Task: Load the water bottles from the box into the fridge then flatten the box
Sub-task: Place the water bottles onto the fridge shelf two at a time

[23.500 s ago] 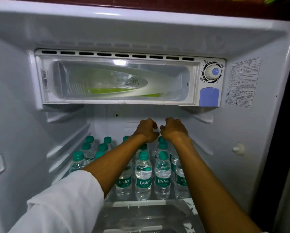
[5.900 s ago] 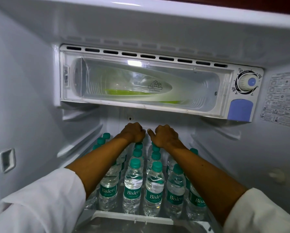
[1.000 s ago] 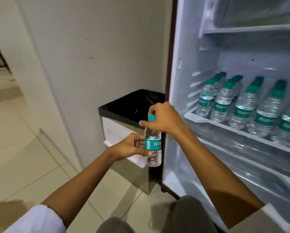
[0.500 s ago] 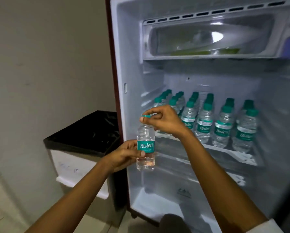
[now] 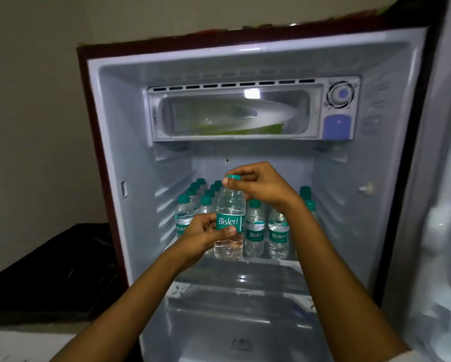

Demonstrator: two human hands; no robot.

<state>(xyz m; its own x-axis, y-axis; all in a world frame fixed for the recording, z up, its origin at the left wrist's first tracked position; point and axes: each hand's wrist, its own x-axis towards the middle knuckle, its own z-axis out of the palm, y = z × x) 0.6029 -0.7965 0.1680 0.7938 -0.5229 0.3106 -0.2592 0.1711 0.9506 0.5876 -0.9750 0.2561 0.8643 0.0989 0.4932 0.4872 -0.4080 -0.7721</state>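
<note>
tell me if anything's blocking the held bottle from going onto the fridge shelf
Partly. The held bottle, gripped by the left hand and right hand, faces front-row bottles already standing on the shelf. Whether there is a free gap is hidden behind the hands.

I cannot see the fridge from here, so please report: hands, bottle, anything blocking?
Left hand grips bottle at label. Right hand pinches its cap. Bottle upright before fridge shelf. Shelf crowded with bottles; nothing else blocking.

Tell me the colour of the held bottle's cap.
Teal green cap; head view.
</note>
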